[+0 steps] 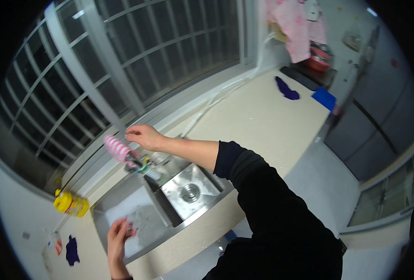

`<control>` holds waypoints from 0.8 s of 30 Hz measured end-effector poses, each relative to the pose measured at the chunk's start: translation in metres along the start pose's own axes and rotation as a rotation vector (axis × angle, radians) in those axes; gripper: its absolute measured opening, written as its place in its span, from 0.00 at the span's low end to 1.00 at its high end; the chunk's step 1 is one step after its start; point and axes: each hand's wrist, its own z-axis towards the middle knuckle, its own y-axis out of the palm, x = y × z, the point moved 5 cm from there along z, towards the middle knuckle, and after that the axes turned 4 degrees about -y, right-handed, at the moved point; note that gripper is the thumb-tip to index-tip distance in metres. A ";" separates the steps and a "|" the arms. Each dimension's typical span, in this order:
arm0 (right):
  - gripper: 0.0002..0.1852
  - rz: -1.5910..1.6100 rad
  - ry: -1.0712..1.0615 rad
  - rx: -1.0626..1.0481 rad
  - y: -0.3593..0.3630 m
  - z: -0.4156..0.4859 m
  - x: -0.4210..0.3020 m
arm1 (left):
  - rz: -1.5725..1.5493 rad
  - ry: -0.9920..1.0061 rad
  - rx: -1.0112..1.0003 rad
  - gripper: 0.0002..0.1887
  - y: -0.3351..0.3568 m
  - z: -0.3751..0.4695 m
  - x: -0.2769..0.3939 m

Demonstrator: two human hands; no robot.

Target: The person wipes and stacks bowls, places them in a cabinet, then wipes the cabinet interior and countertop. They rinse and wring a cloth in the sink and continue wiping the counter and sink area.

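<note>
My right hand [144,137] is raised beside the window, with its fingers curved and nothing visible in them. Just left of it, a pink-and-white striped cloth [117,147] covers the upper end of the faucet [134,160]. Over the left sink basin [103,229], my left hand [117,231] has bent fingers. Something pinkish shows at its fingertips, too blurred to tell from the fingers themselves. Cloudy, foamy water [147,224] lies in that basin. The right basin [207,182] shows bare steel and a drain strainer [189,193].
A yellow pump bottle [71,203] stands left of the sink. Dark purple cloths [72,250] lie at both counter ends. A white cable or hose [207,106] runs along the barred window [179,38]. Pink cloth [292,31] hangs at the back right, near a blue item [324,98].
</note>
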 end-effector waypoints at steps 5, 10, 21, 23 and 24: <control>0.23 -0.574 0.278 0.210 -0.139 -0.108 0.117 | -0.141 -0.209 0.277 0.11 -0.076 -0.052 -0.089; 0.22 -1.114 0.647 0.234 -0.357 -0.248 0.183 | -0.112 -0.179 0.314 0.22 -0.081 -0.081 -0.079; 0.32 -1.286 0.902 0.482 -0.588 -0.304 0.194 | -0.157 -0.294 0.359 0.20 0.073 -0.043 -0.043; 0.34 -1.367 0.821 0.464 -0.626 -0.299 0.213 | -0.115 -0.373 0.372 0.21 0.120 -0.027 -0.042; 0.34 -1.390 0.791 0.467 -0.648 -0.299 0.223 | -0.109 -0.401 0.369 0.21 0.143 -0.018 -0.038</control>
